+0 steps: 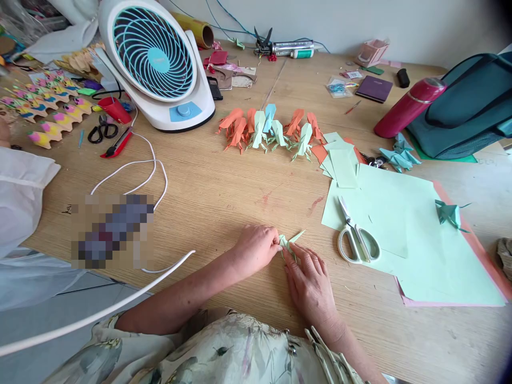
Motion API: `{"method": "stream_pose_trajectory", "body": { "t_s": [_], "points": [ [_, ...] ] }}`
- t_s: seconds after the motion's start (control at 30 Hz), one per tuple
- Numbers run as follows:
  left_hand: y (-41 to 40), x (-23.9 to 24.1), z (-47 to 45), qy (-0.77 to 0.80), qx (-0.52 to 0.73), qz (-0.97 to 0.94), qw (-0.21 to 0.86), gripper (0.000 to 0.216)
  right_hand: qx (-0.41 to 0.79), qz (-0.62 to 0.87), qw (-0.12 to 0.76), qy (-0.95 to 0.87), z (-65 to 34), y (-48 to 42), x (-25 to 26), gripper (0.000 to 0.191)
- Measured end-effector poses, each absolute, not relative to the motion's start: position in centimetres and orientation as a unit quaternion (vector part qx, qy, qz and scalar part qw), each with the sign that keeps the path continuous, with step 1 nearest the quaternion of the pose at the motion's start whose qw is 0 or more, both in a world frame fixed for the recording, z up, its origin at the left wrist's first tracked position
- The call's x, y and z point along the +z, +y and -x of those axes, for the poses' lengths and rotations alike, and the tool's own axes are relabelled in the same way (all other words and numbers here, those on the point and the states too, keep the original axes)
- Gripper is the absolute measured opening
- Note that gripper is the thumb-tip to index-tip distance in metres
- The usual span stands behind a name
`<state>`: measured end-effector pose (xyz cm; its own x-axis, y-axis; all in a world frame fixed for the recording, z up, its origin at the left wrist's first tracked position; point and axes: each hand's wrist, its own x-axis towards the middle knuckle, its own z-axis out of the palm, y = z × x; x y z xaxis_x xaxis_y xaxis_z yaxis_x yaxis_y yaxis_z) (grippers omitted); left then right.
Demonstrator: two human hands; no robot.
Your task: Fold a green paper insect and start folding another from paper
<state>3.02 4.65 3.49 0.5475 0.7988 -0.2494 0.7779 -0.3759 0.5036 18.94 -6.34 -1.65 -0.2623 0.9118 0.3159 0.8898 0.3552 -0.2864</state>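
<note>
Both my hands are at a small folded piece of pale green paper (295, 236) with a thin pointed arm sticking out to the upper right. My left hand (258, 246) is closed and pinches its left side between thumb and fingers. With fingers together, my right hand (310, 274) grips the lower right part against the table. Some of the folds are hidden under my fingers. To the right, white-handled scissors (354, 237) lie partly open on large pale green sheets (416, 240). Finished folded paper figures (260, 128) in orange, green and blue stand beyond my hands.
A white fan (160, 64) stands at the back left. A white cable (100, 320) crosses at lower left, beside a blurred-out object (116, 232). Small cut sheets (343, 165), a red flask (410, 106) and a teal bag (468, 112) are at the right. A person's white sleeve (24, 186) shows at left.
</note>
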Motion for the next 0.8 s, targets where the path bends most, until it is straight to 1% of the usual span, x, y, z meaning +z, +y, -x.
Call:
{"method": "stream_pose_trajectory", "body": {
  "t_s": [0.1, 0.23, 0.33, 0.43, 0.5, 0.63, 0.7, 0.8],
  "points": [
    [4.9, 3.6, -3.1, 0.488, 0.016, -0.803, 0.342, 0.012, 0.033, 0.567, 0.223, -0.792, -19.0, -6.4, -1.6, 0.046],
    [4.7, 3.4, -2.9, 0.484, 0.065, -0.785, 0.382, 0.007, 0.064, 0.563, 0.25, -0.785, -19.1, -6.4, -1.4, 0.045],
    [4.4, 3.0, -2.7, 0.479, 0.101, -0.768, 0.412, 0.008, 0.111, 0.559, 0.29, -0.769, -19.4, -6.5, -1.0, 0.044],
    [4.1, 2.7, -2.7, 0.48, 0.129, -0.745, 0.445, 0.011, 0.185, 0.56, 0.339, -0.733, -19.6, -6.6, -0.6, 0.042],
    [3.9, 2.8, -2.8, 0.473, 0.151, -0.727, 0.475, 0.012, 0.243, 0.562, 0.384, -0.691, -19.7, -6.5, -0.4, 0.037],
    [3.5, 3.3, -3.0, 0.452, 0.196, -0.702, 0.514, 0.011, 0.334, 0.585, 0.505, -0.539, -19.8, -6.1, -0.3, 0.018],
    [3.3, 3.5, -3.1, 0.447, 0.21, -0.702, 0.513, 0.009, 0.397, 0.576, 0.551, -0.455, -19.8, -5.7, -0.3, 0.02],
    [2.8, 3.7, -3.2, 0.443, 0.226, -0.707, 0.503, 0.007, 0.469, 0.559, 0.559, -0.394, -20.0, -5.2, -0.3, 0.032]
  ]
}}
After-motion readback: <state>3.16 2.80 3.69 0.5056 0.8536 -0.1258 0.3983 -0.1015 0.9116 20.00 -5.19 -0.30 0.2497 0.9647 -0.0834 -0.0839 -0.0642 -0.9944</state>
